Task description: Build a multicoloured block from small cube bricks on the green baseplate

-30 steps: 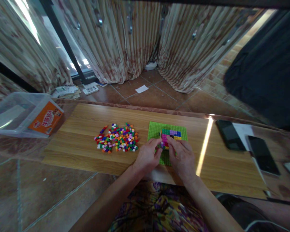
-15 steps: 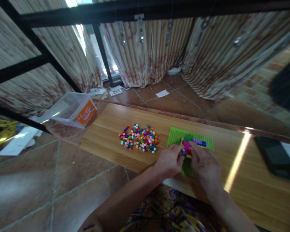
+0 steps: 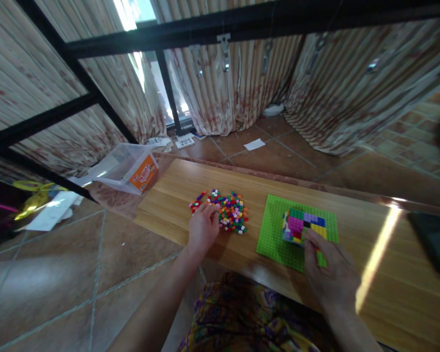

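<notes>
Small loose toy bricks in many colours lie in a pile on the wooden board. Over the left part of that pile is my left hand, its fingers bent together and pointing down; whatever lies between the fingertips is hidden. A green studded baseplate carries a block of toy bricks with a top of green, purple, blue, yellow, magenta and red, and a small dark spot in it. My right hand grips the near right edge of this block between thumb and fingers, covering that corner.
A clear plastic box with an orange label stands beyond the board's left end. A dark phone-like object lies at the right. Curtains and black metal bars stand behind. A white paper lies on the tiled floor.
My left hand has left the brick block and moved left to the loose pile. My right hand stays at the block, lower on its near edge. The view has swung left.
</notes>
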`<control>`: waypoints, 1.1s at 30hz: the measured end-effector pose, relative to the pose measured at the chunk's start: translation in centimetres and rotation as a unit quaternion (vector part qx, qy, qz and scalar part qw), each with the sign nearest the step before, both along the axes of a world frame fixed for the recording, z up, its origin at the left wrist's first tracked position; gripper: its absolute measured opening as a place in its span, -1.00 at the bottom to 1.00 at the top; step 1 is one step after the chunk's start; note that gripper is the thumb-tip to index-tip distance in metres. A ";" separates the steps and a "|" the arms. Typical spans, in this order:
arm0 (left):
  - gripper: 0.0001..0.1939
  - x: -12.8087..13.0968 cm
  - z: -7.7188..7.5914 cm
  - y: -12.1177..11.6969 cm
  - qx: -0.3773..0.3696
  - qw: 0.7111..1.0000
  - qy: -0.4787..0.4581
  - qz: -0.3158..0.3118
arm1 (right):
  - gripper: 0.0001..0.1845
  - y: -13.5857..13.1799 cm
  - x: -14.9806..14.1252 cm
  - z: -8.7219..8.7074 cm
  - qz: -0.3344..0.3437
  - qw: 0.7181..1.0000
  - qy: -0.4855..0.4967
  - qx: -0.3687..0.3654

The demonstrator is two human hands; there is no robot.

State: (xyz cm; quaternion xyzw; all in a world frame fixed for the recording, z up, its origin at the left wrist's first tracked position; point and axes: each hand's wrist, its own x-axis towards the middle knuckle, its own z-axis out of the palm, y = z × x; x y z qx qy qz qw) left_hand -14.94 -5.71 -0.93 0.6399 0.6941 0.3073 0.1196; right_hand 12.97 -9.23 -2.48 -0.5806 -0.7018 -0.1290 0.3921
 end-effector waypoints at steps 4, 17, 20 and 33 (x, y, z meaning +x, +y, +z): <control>-0.83 -1.9 -0.2 0.9 -0.036 0.992 0.118 0.020 | -0.80 -0.6 -0.2 -0.3 0.018 0.999 -0.014 -0.023; -0.80 -1.8 0.1 2.2 -0.094 0.981 0.168 -0.035 | -0.83 -1.1 -0.4 -0.5 0.064 0.998 -0.010 -0.016; -0.84 -2.1 0.0 2.3 -0.080 0.984 0.150 -0.043 | -0.84 -1.1 -0.3 -0.5 0.068 0.998 -0.009 -0.004; -0.90 3.8 2.8 -3.1 -0.064 0.942 -0.278 -0.178 | -0.76 -0.5 -8.9 2.2 0.187 0.809 0.464 -0.308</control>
